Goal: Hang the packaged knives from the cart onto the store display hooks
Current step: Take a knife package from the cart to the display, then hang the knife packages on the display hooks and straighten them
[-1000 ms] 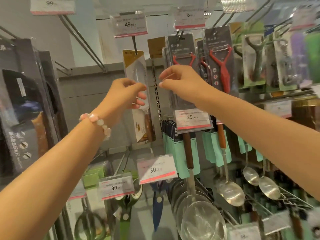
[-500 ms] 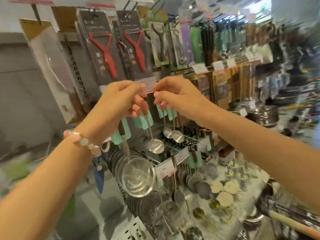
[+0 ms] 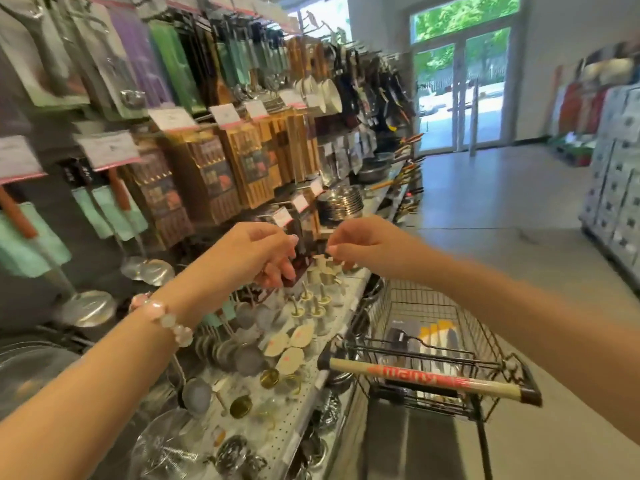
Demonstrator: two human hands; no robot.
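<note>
Packaged knives point(image 3: 427, 336) in cart point(image 3: 485, 344) now visible

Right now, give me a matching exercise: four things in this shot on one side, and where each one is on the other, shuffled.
Things:
1. bracelet
2. cart
3. glass doors
4. ladles

Places:
A. far end of the aisle
B. left wrist
C. hanging on the display at left
D. lower right, beside the shelf

Pairs: 1-B, 2-D, 3-A, 4-C

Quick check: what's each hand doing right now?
Left hand: fingers curled, holding nothing visible.
Right hand: fingertips pinched, holding nothing visible.
</note>
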